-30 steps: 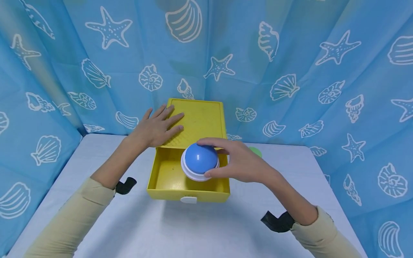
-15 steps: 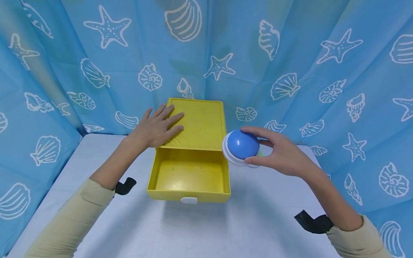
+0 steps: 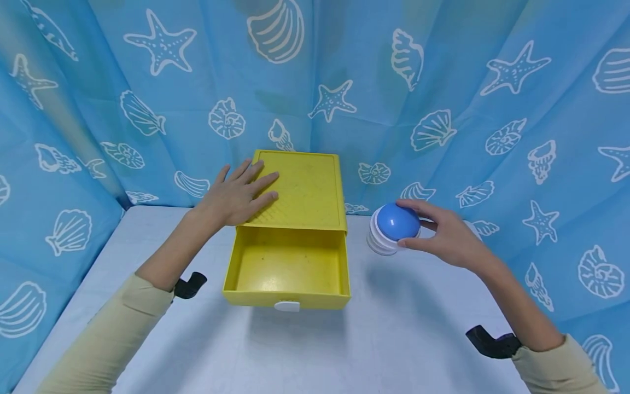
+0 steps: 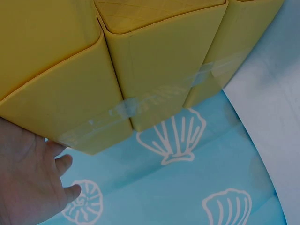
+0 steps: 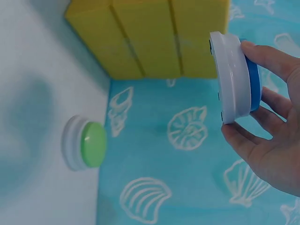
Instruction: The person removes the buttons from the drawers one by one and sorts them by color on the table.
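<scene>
A blue push-button light with a white round base (image 3: 398, 221) is held above the table in my right hand (image 3: 445, 235). Thumb and fingers pinch its rim, as the right wrist view shows with the blue button (image 5: 234, 79) tilted on edge. My left hand (image 3: 233, 197) rests with spread fingers on the left part of the top of a yellow drawer box (image 3: 305, 189). Its top drawer (image 3: 285, 300) is pulled out, and nothing lies inside. A green button of the same shape (image 5: 93, 144) stands on the table below the blue one; the head view mostly hides it.
A white tablecloth (image 3: 394, 339) covers the table. Behind and at the sides hangs a blue curtain with white shells (image 3: 374, 131). The pulled-out drawer's white handle (image 3: 287, 306) faces the near side.
My right hand has carried the blue button out from over the drawer, rightward to above the green button. The left hand has stayed on the drawer box.
</scene>
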Available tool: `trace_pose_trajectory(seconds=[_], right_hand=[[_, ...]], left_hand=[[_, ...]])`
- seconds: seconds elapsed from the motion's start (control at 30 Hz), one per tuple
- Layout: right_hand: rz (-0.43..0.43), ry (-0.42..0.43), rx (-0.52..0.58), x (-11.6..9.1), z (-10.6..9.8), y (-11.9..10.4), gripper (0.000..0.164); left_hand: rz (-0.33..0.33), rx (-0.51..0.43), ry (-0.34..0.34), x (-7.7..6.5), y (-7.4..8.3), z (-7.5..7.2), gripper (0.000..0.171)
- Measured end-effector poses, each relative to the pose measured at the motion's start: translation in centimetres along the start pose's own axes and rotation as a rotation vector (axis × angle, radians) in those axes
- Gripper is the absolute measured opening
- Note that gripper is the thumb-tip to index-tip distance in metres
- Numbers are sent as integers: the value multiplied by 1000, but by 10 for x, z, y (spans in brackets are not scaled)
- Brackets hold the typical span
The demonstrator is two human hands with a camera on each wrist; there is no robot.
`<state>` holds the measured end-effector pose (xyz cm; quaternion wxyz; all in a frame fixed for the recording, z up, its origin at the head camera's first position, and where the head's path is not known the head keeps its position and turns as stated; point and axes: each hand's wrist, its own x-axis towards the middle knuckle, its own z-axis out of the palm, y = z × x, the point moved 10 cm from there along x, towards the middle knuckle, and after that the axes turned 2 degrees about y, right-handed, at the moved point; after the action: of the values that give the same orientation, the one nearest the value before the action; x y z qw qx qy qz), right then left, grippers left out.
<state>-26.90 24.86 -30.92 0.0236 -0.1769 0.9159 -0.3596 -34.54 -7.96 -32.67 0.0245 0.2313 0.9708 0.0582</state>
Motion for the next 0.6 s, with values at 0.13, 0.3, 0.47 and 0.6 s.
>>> trace_pose_trajectory(seconds=[0.13, 0.3, 0.47, 0.6], right_hand=[[23, -5, 30, 0, 4, 19, 76], [70, 0, 37, -1, 12, 44, 78], [106, 3, 29, -4, 23, 66, 77], [141, 1, 11, -6, 34, 82, 77]], left_hand=[[-2, -1, 2, -1, -1, 0, 65], [-4, -8, 2, -2, 0, -1, 64], [1, -3, 3, -2, 1, -2, 64], [1, -3, 5, -2, 1, -2, 64]])
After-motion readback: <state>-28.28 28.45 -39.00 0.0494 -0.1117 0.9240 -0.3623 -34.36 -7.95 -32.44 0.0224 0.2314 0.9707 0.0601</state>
